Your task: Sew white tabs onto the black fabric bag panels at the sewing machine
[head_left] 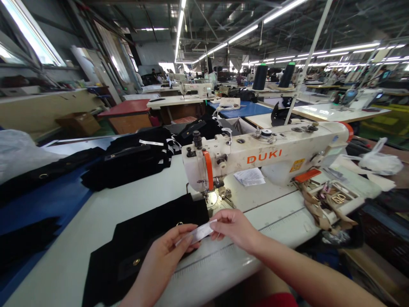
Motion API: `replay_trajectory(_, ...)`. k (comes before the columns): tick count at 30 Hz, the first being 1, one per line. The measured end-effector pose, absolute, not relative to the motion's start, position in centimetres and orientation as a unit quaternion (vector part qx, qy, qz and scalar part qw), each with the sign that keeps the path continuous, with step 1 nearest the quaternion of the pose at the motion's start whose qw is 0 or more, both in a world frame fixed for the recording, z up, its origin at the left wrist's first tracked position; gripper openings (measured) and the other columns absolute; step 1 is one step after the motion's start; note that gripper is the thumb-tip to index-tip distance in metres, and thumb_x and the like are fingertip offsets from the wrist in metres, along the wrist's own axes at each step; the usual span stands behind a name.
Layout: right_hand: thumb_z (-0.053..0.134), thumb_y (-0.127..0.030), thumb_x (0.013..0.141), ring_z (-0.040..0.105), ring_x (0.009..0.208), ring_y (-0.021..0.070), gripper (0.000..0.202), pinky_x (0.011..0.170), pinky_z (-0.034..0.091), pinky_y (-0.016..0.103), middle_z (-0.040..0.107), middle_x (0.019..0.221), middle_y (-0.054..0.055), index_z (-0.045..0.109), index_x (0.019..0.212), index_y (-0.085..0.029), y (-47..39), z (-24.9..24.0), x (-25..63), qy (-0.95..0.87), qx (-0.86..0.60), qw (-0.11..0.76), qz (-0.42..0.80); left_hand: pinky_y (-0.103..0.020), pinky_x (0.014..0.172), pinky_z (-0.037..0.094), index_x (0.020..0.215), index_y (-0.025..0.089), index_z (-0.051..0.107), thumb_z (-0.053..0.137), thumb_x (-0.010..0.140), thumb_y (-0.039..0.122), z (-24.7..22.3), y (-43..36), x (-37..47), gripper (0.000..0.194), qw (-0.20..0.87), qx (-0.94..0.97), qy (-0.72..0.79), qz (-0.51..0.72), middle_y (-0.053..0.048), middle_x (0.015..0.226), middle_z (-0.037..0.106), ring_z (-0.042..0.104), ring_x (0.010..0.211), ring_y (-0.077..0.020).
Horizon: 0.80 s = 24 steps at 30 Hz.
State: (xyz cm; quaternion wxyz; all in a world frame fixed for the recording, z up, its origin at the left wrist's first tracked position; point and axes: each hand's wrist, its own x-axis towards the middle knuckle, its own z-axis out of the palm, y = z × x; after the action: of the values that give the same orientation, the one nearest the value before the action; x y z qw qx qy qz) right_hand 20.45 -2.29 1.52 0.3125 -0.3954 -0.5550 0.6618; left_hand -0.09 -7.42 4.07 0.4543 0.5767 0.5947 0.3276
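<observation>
A small white fabric label [202, 231] is stretched between my two hands, in front of the sewing machine [236, 157]. My left hand [172, 247] pinches its left end between thumb and fingers. At its right end, my right hand [234, 226] grips it with closed fingertips. Under and beyond my left hand lies a black fabric panel [150, 226] with gold-coloured metal fittings; its far edge reaches up beside the needle area. The machine's needle plate [212, 198] is lit, just past my right hand.
White paper slips [249, 176] lie under the machine arm. Stacked black pieces [128, 157] rest at the left back. On the right stands a tray [347, 200] of metal fittings with tan strips, near a plastic bag [380, 157]. Black thread cones [260, 77] stand behind.
</observation>
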Motion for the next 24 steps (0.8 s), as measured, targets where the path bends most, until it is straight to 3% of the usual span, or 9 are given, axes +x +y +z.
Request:
replay_trajectory(2, 0.074, -0.053, 0.07, 0.067, 0.065, 0.0155, 0.041, 0.062, 0.051, 0.027, 0.069, 0.07, 0.0, 0.068, 0.086, -0.016, -1.9, 1.2, 19.8, -0.51, -0.402, 0.323, 0.688, -0.035, 0.076, 0.061, 0.108, 0.022, 0.067, 0.051, 0.085, 0.048, 3.9, -7.2, -0.2, 0.039, 0.365, 0.619, 0.614, 0.327, -0.005, 0.094, 0.076, 0.073, 0.083, -0.023)
replay_trajectory(4, 0.077, -0.051, 0.066, 0.067, 0.064, 0.0158, 0.04, 0.06, 0.051, 0.026, 0.07, 0.07, 0.001, 0.067, 0.083, -0.016, -1.7, 1.1, 19.2, -0.473, -0.413, 0.324, 0.708, -0.039, 0.084, 0.058, 0.112, 0.023, 0.066, 0.053, 0.086, 0.042, 3.8, -7.0, -0.2, 0.035, 0.184, 0.708, 0.597, 0.33, -0.007, 0.105, 0.074, 0.07, 0.095, -0.0249)
replay_trajectory(7, 0.078, -0.044, 0.068, 0.068, 0.062, 0.0158, 0.035, 0.059, 0.052, 0.025, 0.07, 0.069, 0.002, 0.066, 0.081, -0.014, -1.3, 1.4, 18.4, -0.425, -0.421, 0.314, 0.738, -0.046, 0.1, 0.048, 0.114, 0.021, 0.066, 0.05, 0.09, 0.026, 3.7, -6.8, 0.2, 0.029, -0.07, 0.843, 0.46, 0.272, -0.008, 0.118, 0.069, 0.063, 0.111, -0.0266)
replay_trajectory(9, 0.077, -0.039, 0.072, 0.068, 0.062, 0.0152, 0.029, 0.059, 0.053, 0.025, 0.069, 0.067, 0.002, 0.065, 0.081, -0.014, -1.0, 1.7, 18.1, -0.402, -0.418, 0.309, 0.754, -0.045, 0.101, 0.047, 0.112, 0.019, 0.066, 0.043, 0.093, 0.016, 3.7, -6.5, 0.6, 0.03, -0.148, 0.884, 0.384, 0.222, -0.008, 0.113, 0.071, 0.064, 0.108, -0.0248)
replay_trajectory(15, 0.071, -0.028, 0.08, 0.066, 0.056, 0.0113, 0.017, 0.057, 0.052, 0.021, 0.067, 0.061, 0.001, 0.065, 0.08, -0.013, -0.1, 2.2, 18.2, -0.393, -0.423, 0.289, 0.764, -0.036, 0.088, 0.055, 0.103, 0.012, 0.067, 0.032, 0.096, 0.01, 3.7, -4.9, 1.0, 0.035, -0.19, 0.903, 0.321, 0.213, -0.01, 0.098, 0.071, 0.065, 0.091, -0.0199)
replay_trajectory(24, 0.061, -0.025, 0.088, 0.067, 0.06, 0.0139, 0.015, 0.059, 0.053, 0.024, 0.069, 0.068, 0.005, 0.067, 0.089, -0.011, 0.4, 2.1, 18.4, -0.464, -0.43, 0.265, 0.728, -0.034, 0.082, 0.055, 0.101, 0.01, 0.066, 0.033, 0.098, 0.014, 3.6, -4.2, 0.9, 0.033, -0.184, 0.9, 0.316, 0.239, -0.01, 0.094, 0.069, 0.063, 0.087, -0.0194)
